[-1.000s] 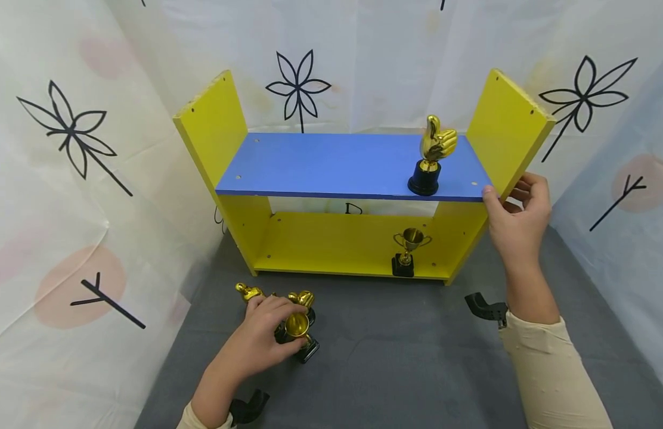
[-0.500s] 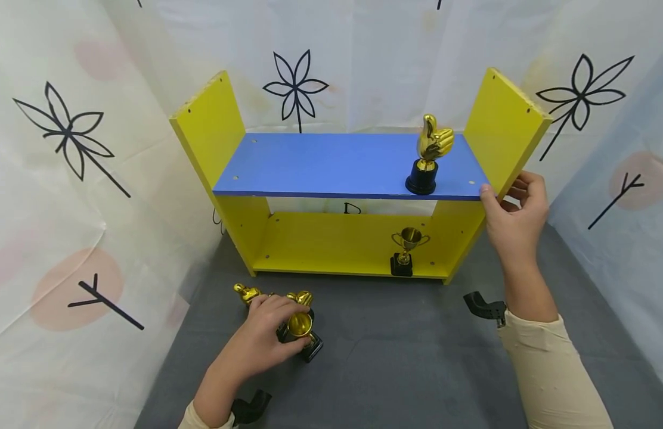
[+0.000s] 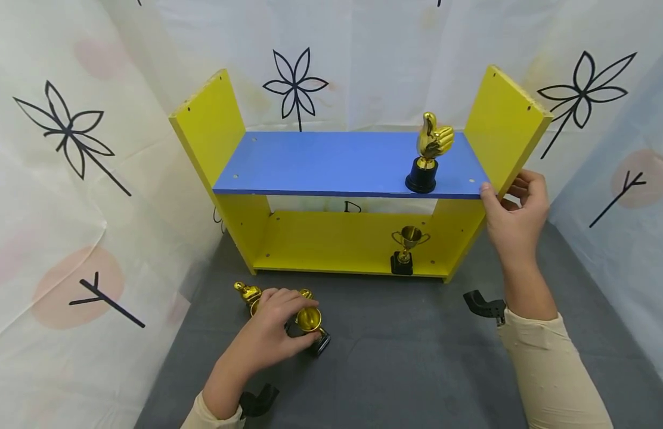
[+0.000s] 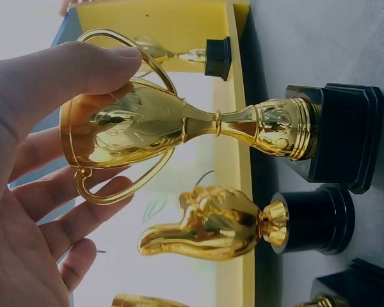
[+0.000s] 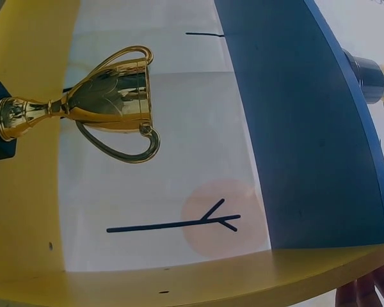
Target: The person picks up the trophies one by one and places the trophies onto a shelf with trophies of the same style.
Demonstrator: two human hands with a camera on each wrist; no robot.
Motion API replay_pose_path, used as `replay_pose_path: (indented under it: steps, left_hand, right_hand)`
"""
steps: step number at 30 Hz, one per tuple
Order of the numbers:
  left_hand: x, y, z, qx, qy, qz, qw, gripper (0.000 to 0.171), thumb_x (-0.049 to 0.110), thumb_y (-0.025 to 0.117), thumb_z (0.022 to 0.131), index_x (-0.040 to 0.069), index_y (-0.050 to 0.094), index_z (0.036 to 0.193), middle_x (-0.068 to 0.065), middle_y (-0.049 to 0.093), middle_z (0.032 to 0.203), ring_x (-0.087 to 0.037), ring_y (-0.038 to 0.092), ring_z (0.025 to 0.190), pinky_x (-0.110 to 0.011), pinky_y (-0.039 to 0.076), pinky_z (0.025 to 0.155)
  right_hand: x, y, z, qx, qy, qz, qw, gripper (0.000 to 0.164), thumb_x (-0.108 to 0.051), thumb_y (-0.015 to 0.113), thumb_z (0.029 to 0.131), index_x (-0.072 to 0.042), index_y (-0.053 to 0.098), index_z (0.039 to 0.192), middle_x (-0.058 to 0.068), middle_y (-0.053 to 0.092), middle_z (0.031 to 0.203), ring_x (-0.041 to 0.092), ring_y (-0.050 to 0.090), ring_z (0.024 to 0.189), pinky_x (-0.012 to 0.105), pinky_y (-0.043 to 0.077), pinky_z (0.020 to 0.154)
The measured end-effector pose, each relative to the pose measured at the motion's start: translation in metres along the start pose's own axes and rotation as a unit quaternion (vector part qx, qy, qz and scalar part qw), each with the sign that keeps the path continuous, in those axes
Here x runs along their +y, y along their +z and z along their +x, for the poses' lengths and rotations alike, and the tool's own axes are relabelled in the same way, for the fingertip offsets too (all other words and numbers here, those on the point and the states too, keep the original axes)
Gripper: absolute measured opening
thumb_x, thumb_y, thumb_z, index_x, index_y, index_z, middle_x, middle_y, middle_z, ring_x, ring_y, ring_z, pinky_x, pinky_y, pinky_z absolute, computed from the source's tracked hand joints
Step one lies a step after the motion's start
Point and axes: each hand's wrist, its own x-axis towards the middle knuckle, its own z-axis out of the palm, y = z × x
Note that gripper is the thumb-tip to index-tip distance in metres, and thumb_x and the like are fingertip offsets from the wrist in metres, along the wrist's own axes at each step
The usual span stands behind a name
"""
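Note:
My left hand (image 3: 271, 330) grips a gold trophy cup (image 4: 134, 121) by its bowl, the thumb on one side and the fingers on the other. Its black base is low over the grey cloth in the head view. Beside it in the left wrist view stands a gold thumbs-up trophy (image 4: 211, 224) on a round black base. Another gold trophy (image 3: 248, 292) shows past my left fingers. My right hand (image 3: 519, 220) holds the front edge of the yellow-and-blue shelf unit (image 3: 321, 164), thumb at the blue board's corner, fingers round the outside of the side panel.
On the blue board stands another thumbs-up trophy (image 3: 434, 146), towards the right. A two-handled cup (image 3: 410, 238) sits on the yellow lower board beneath it. Grey cloth (image 3: 396, 357) covers the surface in front; a white printed sheet (image 3: 363, 71) hangs behind.
My left hand has shifted slightly right with the trophy cup, uncovering part of a gold rim to its left. The right hand keeps its hold on the shelf unit.

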Motion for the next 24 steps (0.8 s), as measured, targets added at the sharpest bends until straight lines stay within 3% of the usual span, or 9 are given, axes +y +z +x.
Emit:
replay_pose_path:
  steps: [11,24]
  left_hand:
    - [0.009,0.007,0.017,-0.008,0.017,-0.030,0.9994,0.047,0.029,0.096,0.079,0.021,0.076,0.121,0.014,0.072,0.109,-0.004,0.061,0.099,-0.042,0.041,0.099]
    - [0.017,0.020,0.036,0.033,0.018,-0.022,0.9991,0.044,0.034,0.095,0.080,0.021,0.078,0.118,0.013,0.072,0.103,-0.004,0.061,0.092,-0.041,0.042,0.099]
  right_hand:
    - [0.001,0.001,0.000,0.003,-0.007,-0.001,1.000,0.043,-0.016,0.080,0.093,-0.014,0.065,0.133,-0.012,0.061,0.116,0.011,0.062,0.104,0.018,0.055,0.085]
    - [0.001,0.000,-0.001,0.005,-0.008,0.006,1.000,0.043,-0.016,0.079,0.093,-0.013,0.065,0.133,-0.011,0.061,0.117,0.012,0.063,0.104,0.018,0.054,0.084]
